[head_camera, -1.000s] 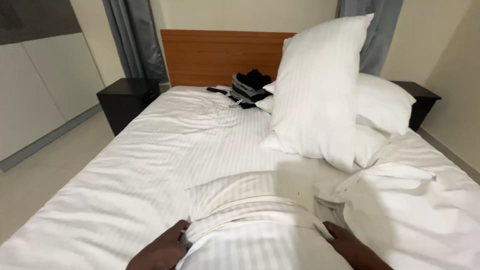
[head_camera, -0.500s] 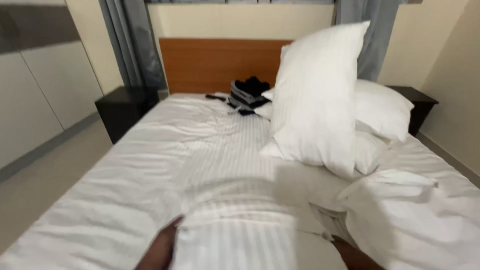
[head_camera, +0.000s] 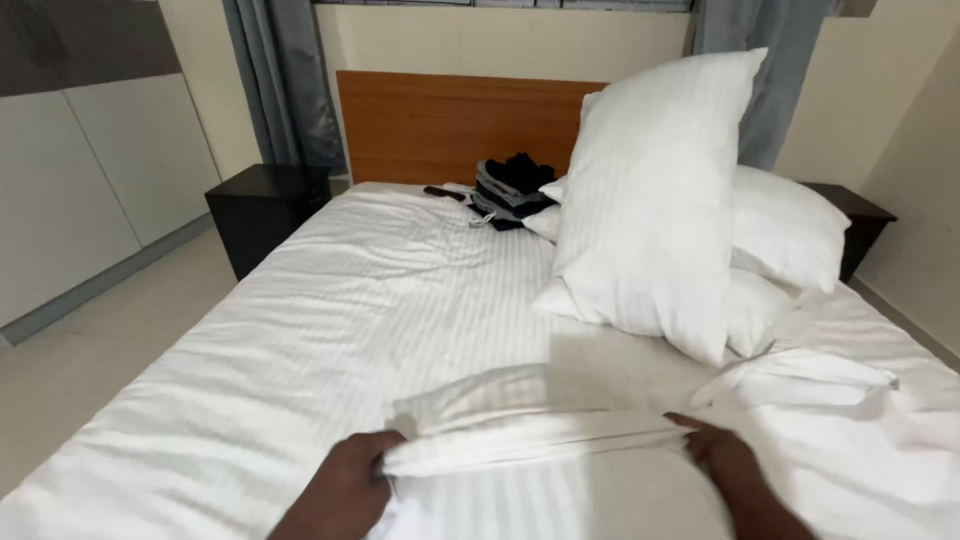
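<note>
Both hands are clamped on the folded white sheet (head_camera: 530, 440) at the foot of the bed (head_camera: 300, 350), left hand (head_camera: 350, 485) pinching one end, right hand (head_camera: 725, 462) the other, with open mattress ahead, pillows (head_camera: 660, 200) stacked right, and dark clothes (head_camera: 510, 190) by the headboard (head_camera: 440, 125).

A folded sheet (head_camera: 530, 440) lies near on the bed (head_camera: 330, 330); pillows (head_camera: 660, 200) stand far right, clothes (head_camera: 510, 190) far behind, nightstands (head_camera: 265, 205) flanking the bed.
</note>
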